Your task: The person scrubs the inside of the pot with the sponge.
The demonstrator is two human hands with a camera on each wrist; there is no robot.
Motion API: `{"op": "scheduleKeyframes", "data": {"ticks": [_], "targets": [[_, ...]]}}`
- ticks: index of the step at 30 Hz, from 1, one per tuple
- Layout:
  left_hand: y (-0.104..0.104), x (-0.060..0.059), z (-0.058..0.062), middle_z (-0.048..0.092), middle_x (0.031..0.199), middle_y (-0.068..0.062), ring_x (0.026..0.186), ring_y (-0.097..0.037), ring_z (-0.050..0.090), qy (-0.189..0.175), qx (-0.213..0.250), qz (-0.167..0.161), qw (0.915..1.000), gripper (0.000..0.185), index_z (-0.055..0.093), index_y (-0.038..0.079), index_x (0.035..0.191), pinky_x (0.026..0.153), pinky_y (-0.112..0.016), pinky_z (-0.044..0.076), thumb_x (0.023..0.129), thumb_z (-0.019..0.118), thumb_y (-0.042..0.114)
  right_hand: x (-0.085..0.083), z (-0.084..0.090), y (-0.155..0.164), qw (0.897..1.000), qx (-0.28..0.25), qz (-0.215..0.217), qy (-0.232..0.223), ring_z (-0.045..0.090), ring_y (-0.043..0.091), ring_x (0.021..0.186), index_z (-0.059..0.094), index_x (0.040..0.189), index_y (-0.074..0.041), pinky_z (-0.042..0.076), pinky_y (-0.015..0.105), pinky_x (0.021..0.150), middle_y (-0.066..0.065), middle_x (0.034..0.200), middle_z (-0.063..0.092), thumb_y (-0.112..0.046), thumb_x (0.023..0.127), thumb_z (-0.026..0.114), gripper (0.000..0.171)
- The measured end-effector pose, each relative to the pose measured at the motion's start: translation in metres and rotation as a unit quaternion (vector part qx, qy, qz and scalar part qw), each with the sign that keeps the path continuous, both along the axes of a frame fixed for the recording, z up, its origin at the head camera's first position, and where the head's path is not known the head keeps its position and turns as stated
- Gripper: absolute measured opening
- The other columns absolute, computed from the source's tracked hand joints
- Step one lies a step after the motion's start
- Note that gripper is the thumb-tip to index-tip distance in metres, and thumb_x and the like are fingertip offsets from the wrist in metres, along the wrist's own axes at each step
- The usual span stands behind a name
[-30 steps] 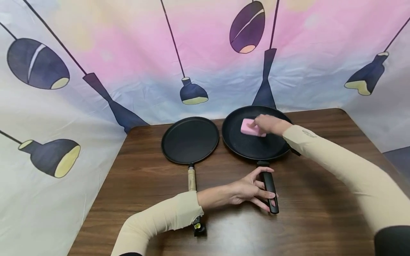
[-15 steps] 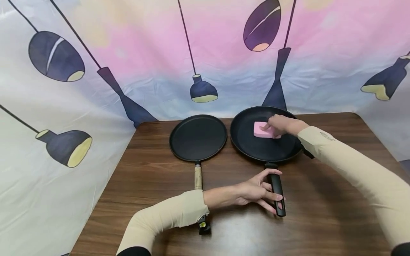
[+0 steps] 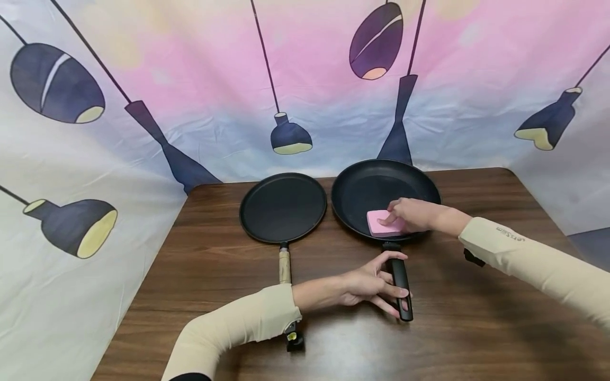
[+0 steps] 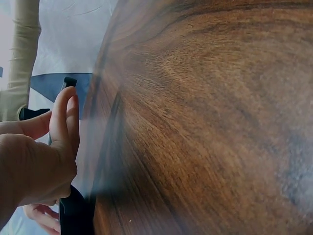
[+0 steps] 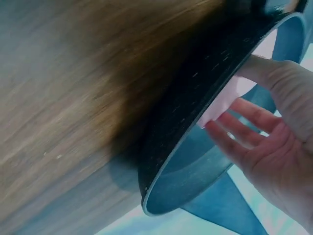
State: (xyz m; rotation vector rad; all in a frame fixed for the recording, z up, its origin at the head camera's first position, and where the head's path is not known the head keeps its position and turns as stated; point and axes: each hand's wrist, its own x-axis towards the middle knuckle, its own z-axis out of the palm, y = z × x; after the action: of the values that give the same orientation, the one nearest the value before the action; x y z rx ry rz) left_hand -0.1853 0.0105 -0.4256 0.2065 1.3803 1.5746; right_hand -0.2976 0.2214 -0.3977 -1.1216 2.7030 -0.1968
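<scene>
A black frying pan (image 3: 367, 190) stands at the back right of the table, its black handle (image 3: 400, 280) pointing toward me. My left hand (image 3: 369, 283) grips that handle, thumb and fingers on its two sides; the left wrist view shows the hand (image 4: 41, 161) at its left edge. Inside the pan, near the handle side, my right hand (image 3: 414, 214) holds a pink sponge (image 3: 378, 225) against the bottom. In the right wrist view the sponge (image 5: 225, 100) is partly hidden by the pan's wall and by the fingers of the right hand (image 5: 279, 127).
Left of the frying pan lies a flat black crepe pan (image 3: 283, 206) with a wooden handle (image 3: 285, 267), partly covered by my left forearm. Both pans are on a brown wooden table (image 3: 200, 264). Behind it hangs a cloth (image 3: 324, 95) printed with lamps.
My right hand has drawn the sponge from the middle of the frying pan toward its handle side. The left hand keeps its grip on the handle. The head view has shifted slightly.
</scene>
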Motion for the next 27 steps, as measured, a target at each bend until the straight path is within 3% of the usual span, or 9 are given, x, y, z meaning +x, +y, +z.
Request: {"op": "scheduleKeyframes", "data": {"ticks": [4, 9, 13, 17, 23, 27], "targets": [[-0.001, -0.001, -0.001, 0.067, 0.101, -0.012, 0.091, -0.033, 0.073, -0.001, -0.007, -0.008, 0.9999, 0.070, 0.037, 0.030, 0.148, 0.083, -0.052, 0.064, 0.096, 0.061, -0.011, -0.015, -0.007, -0.003, 0.999, 0.004, -0.026, 0.022, 0.059, 0.047, 0.116, 0.064, 0.139, -0.010, 0.056, 0.058, 0.096, 0.031, 0.130, 0.061, -0.001, 0.090, 0.074, 0.050], [0.004, 0.001, -0.004, 0.066, 0.100, -0.012, 0.092, -0.035, 0.073, -0.007, -0.009, -0.016, 0.9998, 0.069, 0.039, 0.031, 0.146, 0.084, -0.053, 0.063, 0.096, 0.061, -0.012, -0.049, -0.018, -0.007, 0.995, 0.017, -0.066, 0.079, 0.051, 0.046, 0.111, 0.057, 0.147, -0.013, 0.048, 0.060, 0.095, 0.031, 0.128, 0.055, -0.009, 0.092, 0.075, 0.058], [0.008, 0.007, -0.006, 0.066, 0.099, -0.012, 0.099, -0.042, 0.072, -0.016, -0.012, -0.016, 0.9997, 0.069, 0.041, 0.032, 0.143, 0.087, -0.055, 0.062, 0.095, 0.061, -0.013, -0.071, -0.027, -0.006, 0.984, 0.051, -0.100, 0.138, 0.045, 0.044, 0.108, 0.056, 0.148, -0.020, 0.043, 0.059, 0.091, 0.029, 0.123, 0.049, -0.016, 0.093, 0.076, 0.058], [0.011, 0.009, -0.006, 0.066, 0.099, -0.012, 0.109, -0.051, 0.068, -0.018, -0.014, -0.012, 0.9997, 0.068, 0.043, 0.034, 0.141, 0.086, -0.054, 0.063, 0.095, 0.062, -0.013, -0.082, -0.029, 0.002, 0.971, 0.087, -0.137, 0.177, 0.046, 0.047, 0.111, 0.060, 0.144, -0.023, 0.044, 0.061, 0.093, 0.029, 0.120, 0.049, -0.021, 0.093, 0.076, 0.054], [0.007, 0.005, -0.002, 0.067, 0.097, -0.011, 0.094, -0.039, 0.073, -0.006, -0.013, 0.002, 0.9999, 0.068, 0.043, 0.034, 0.141, 0.082, -0.052, 0.064, 0.095, 0.063, -0.012, -0.082, -0.016, 0.018, 0.966, 0.119, -0.169, 0.157, 0.050, 0.050, 0.112, 0.060, 0.142, -0.016, 0.045, 0.063, 0.096, 0.033, 0.117, 0.051, -0.022, 0.093, 0.073, 0.051], [0.001, 0.002, 0.000, 0.066, 0.096, -0.011, 0.087, -0.032, 0.073, 0.000, -0.013, 0.009, 0.9999, 0.069, 0.041, 0.032, 0.142, 0.083, -0.053, 0.064, 0.094, 0.062, -0.013, -0.075, -0.008, 0.025, 0.975, 0.112, -0.160, 0.104, 0.056, 0.049, 0.104, 0.059, 0.142, -0.007, 0.051, 0.063, 0.094, 0.033, 0.110, 0.056, -0.022, 0.092, 0.073, 0.053]]}}
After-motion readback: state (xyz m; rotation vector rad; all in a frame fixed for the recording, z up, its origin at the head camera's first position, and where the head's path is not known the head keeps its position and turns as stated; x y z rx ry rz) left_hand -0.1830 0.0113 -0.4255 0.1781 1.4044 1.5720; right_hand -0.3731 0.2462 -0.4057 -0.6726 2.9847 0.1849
